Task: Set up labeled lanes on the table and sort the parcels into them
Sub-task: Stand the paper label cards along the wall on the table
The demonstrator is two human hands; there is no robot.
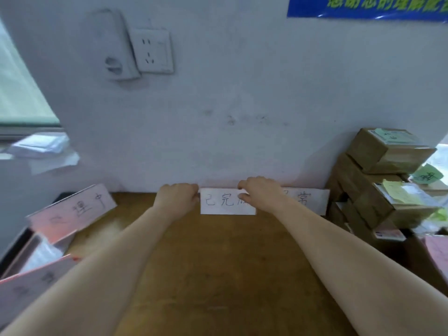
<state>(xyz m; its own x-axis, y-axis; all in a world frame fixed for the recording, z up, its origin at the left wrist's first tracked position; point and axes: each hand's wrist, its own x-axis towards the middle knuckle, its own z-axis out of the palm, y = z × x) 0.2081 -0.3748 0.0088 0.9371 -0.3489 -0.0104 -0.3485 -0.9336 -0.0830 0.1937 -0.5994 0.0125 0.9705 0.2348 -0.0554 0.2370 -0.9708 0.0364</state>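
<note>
At the twelve o'clock edge of the worn wooden table (218, 263), close to the wall, sits a thin white paper label card (225, 202), its long axis running nine to three. The left hand (178, 197) curls round its nine o'clock end. The right hand (260, 192) pinches the three o'clock end. Boxy brown cardboard parcels (378, 170) are stacked at two o'clock, nearer the right hand.
</note>
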